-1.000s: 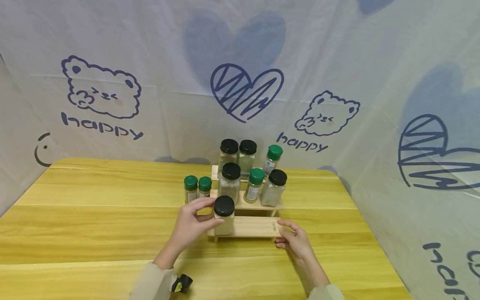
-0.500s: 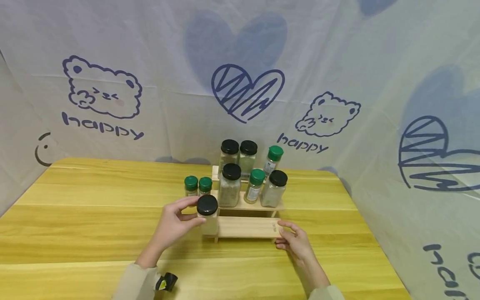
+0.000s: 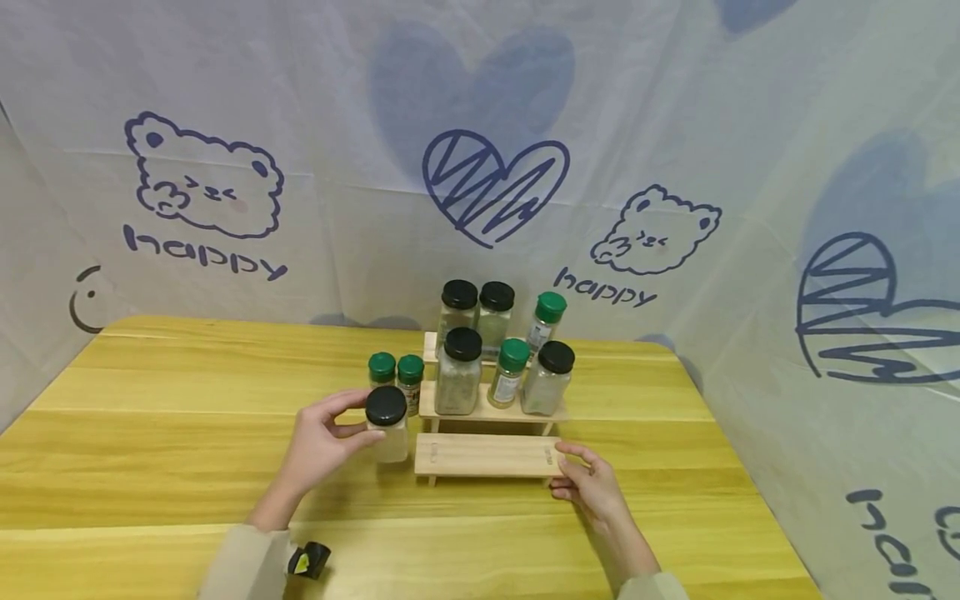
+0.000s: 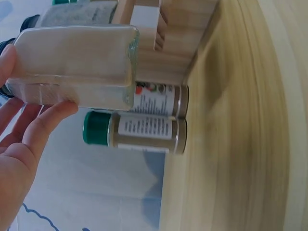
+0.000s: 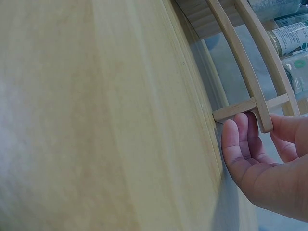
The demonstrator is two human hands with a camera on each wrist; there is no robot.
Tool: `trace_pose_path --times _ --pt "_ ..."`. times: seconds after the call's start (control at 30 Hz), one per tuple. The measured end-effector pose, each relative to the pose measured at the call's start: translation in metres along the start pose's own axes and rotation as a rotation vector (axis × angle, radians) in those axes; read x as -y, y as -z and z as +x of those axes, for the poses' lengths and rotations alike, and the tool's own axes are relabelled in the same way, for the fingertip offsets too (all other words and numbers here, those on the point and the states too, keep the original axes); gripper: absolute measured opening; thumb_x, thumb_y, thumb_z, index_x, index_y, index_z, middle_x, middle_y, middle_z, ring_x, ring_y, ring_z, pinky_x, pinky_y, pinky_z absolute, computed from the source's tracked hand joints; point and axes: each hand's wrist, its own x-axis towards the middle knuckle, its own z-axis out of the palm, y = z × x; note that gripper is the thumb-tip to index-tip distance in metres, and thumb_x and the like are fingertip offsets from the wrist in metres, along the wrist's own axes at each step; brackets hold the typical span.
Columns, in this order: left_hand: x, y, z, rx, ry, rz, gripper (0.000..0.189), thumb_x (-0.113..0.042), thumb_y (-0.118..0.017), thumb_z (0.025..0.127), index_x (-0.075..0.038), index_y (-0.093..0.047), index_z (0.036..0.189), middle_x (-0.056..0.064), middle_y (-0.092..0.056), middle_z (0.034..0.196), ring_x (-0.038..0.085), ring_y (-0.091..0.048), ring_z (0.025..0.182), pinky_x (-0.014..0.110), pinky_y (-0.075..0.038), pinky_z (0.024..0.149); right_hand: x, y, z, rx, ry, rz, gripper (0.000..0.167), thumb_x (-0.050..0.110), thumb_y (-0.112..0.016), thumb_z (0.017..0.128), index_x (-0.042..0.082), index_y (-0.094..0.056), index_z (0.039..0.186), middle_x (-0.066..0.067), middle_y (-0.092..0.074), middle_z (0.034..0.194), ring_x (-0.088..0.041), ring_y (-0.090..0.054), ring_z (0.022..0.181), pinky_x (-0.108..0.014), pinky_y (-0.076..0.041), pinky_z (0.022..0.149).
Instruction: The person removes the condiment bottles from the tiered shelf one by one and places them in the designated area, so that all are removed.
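Note:
My left hand (image 3: 322,437) holds a square glass jar (image 3: 390,443) with a black lid, thumb and fingers around its upper part. In the left wrist view the pale powder inside the jar (image 4: 72,62) shows, and its base is off the table. The jar is left of a tiered wooden spice rack (image 3: 487,456), whose lowest shelf is bare. My right hand (image 3: 594,487) grips the right end of that shelf; the right wrist view shows thumb and fingers on either side of the wooden slat (image 5: 245,72). Two green-capped spice bottles (image 4: 144,132) stand just behind the held jar.
On the rack's middle shelf stand two black-lidded jars (image 3: 546,385) and a green-capped bottle (image 3: 506,385). Two more black-lidded jars (image 3: 493,321) and a green-capped bottle (image 3: 542,329) occupy the top shelf. A printed cloth (image 3: 337,167) hangs behind the wooden table (image 3: 187,450).
My left hand has lifted the black-lidded jar from the left end of the lowest shelf and carried it left, off the rack. The right hand stays on the shelf's end.

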Motion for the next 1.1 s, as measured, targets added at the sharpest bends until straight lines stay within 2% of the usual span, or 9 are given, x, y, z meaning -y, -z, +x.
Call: trace_pose_path --times 0.17,0.4,0.5,0.87,1.0,1.1 --pt "0.006 0.01 0.001 -0.014 0.01 0.028 0.042 0.019 -0.071 0.062 0.016 -0.058 0.102 0.026 -0.057 0.1 0.001 -0.055 0.09 0.024 -0.051 0.067 0.0 0.0 0.0 -0.017 0.0 -0.006 0.032 -0.001 -0.047 0.091 -0.006 -0.046 0.123 -0.01 -0.059 0.071 -0.017 -0.059 0.064 -0.026 -0.053 0.06" --pt "0.015 0.025 0.005 -0.043 0.017 0.042 0.042 0.019 -0.07 0.063 0.017 -0.057 0.103 0.002 -0.059 0.098 0.001 -0.055 0.089 0.022 -0.051 0.068 0.0 0.0 0.0 -0.01 0.002 -0.011 0.034 0.0 -0.047 0.091 -0.007 -0.044 0.124 -0.01 -0.06 0.071 -0.017 -0.059 0.064 -0.026 -0.053 0.06" --pt "0.017 0.031 0.007 -0.05 0.026 0.042 0.042 0.02 -0.069 0.063 0.018 -0.056 0.103 -0.002 -0.057 0.098 0.0 -0.055 0.09 0.022 -0.051 0.068 0.0 0.0 -0.001 -0.007 0.0 -0.009 0.035 0.0 -0.047 0.091 -0.007 -0.043 0.125 -0.01 -0.059 0.072 -0.017 -0.059 0.064 -0.026 -0.053 0.061" --pt "0.031 0.048 0.018 -0.048 0.069 0.103 0.041 0.018 -0.067 0.067 0.016 -0.055 0.106 0.001 -0.057 0.101 -0.003 -0.053 0.091 0.019 -0.05 0.071 0.0 -0.001 0.001 -0.004 -0.002 -0.009 0.034 -0.001 -0.047 0.091 -0.007 -0.043 0.124 -0.008 -0.059 0.072 -0.016 -0.059 0.064 -0.026 -0.052 0.06" --pt "0.038 0.052 0.022 -0.046 0.092 0.121 0.041 0.017 -0.067 0.068 0.015 -0.055 0.107 -0.002 -0.057 0.1 -0.004 -0.052 0.091 0.019 -0.049 0.071 0.0 -0.001 0.001 0.002 -0.001 -0.009 0.034 -0.001 -0.046 0.091 -0.008 -0.043 0.124 -0.008 -0.059 0.071 -0.016 -0.058 0.063 -0.025 -0.052 0.06" --pt "0.044 0.054 0.026 -0.043 0.106 0.131 0.042 0.016 -0.067 0.069 0.015 -0.054 0.109 0.004 -0.057 0.101 -0.005 -0.052 0.091 0.018 -0.049 0.072 0.0 0.0 0.001 0.005 0.001 -0.007 0.034 -0.001 -0.046 0.091 -0.008 -0.042 0.124 -0.008 -0.059 0.071 -0.016 -0.058 0.063 -0.026 -0.052 0.06"
